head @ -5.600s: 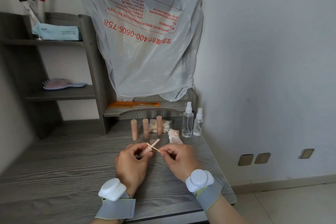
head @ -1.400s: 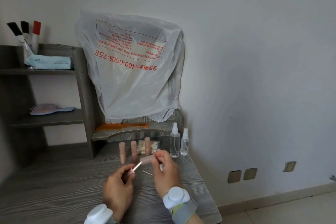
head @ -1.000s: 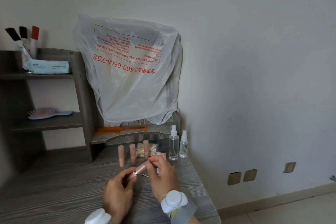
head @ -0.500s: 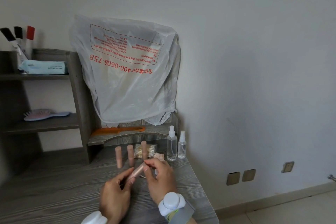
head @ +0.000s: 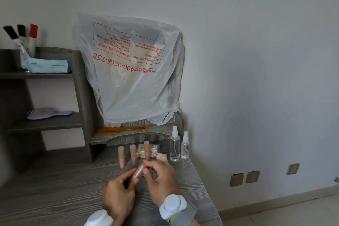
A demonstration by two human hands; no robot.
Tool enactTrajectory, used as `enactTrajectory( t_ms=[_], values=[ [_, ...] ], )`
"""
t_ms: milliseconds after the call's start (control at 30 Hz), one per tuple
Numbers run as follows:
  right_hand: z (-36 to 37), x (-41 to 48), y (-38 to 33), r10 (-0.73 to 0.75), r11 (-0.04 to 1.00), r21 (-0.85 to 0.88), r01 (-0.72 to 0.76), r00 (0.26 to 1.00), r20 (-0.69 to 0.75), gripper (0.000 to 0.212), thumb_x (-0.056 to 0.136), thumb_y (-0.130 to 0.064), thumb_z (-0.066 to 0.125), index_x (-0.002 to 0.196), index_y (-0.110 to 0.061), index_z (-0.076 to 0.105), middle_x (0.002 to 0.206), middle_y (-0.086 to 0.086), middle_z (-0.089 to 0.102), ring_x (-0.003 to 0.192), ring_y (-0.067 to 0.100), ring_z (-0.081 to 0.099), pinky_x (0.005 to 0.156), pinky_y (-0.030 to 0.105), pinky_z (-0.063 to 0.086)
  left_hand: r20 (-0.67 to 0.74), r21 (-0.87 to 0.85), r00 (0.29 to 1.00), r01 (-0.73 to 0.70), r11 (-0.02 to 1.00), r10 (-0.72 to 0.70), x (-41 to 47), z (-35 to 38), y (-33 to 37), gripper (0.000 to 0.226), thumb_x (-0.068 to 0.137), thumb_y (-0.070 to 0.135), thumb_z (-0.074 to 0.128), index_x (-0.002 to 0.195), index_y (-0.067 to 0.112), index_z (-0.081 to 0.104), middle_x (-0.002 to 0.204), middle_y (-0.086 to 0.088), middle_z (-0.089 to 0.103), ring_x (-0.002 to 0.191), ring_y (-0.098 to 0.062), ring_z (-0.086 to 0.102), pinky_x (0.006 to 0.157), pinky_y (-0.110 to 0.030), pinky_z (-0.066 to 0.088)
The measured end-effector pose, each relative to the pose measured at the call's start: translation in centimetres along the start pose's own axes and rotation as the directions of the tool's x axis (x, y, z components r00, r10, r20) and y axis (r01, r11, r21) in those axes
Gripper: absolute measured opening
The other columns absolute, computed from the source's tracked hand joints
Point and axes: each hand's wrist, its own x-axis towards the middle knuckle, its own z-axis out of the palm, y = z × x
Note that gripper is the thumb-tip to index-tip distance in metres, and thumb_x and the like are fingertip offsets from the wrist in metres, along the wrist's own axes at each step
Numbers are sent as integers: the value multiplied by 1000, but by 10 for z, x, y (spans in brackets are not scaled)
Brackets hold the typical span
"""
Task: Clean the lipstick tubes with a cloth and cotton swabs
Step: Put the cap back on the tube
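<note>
As hands (head: 161, 181) grip tube (head: 138, 171) (tilted), above desk (head: 55, 189)

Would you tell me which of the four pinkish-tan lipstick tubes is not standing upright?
The tilted pinkish-tan lipstick tube gripped by the left hand and right hand; the other three stand upright.

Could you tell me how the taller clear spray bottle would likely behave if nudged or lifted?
The taller spray bottle is tall and narrow on a small base, so a nudge would probably tip it. It looks like thin clear plastic, so likely light. Being round, it might then roll.
</note>
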Motion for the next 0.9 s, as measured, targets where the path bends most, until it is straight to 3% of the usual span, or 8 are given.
enactTrajectory(
  t_ms=[133,267,500,700,900],
  values=[
    [-6,-3,-12,-65,993,-85,81,983,174,48,94,-40,49,141,-46,43,113,-10,66,113,4,43,108,19,23,7,22,1000,2,1000,-2,-1,-1,4,28,82,22,77,108,32,74,81,12,75,81,-9,68,77,-25,49],
    [-7,-3,-16,-48,992,-104,76,966,254,59,95,-46,45,150,-48,22,128,-20,62,127,1,40,111,12,1,-28,37,999,48,998,-47,2,-1,9,28,82,18,77,108,28,73,81,8,71,82,-15,67,80,-29,49],
    [-8,-1,-16,-67,986,-123,109,951,303,53,93,-47,42,145,-37,39,131,-23,59,121,4,45,112,27,24,-77,-8,988,136,991,-136,14,-9,10,23,82,21,77,103,26,70,83,1,71,86,-19,67,88,-35,51],
    [-9,-1,-14,-129,984,-89,152,966,225,31,92,-38,48,112,-31,70,102,-9,71,99,13,54,91,28,41,-212,-47,959,182,982,-187,22,-21,13,23,82,21,77,103,20,71,94,-5,72,95,-24,66,90,-38,50],
    [3,-4,-5,-145,980,-103,167,969,198,24,89,-36,51,95,-29,73,90,-14,71,91,8,54,82,31,45,-214,-75,958,179,981,-191,26,-33,1,22,82,21,77,104,20,71,93,1,72,87,-13,62,85,-25,47]
  ],
)
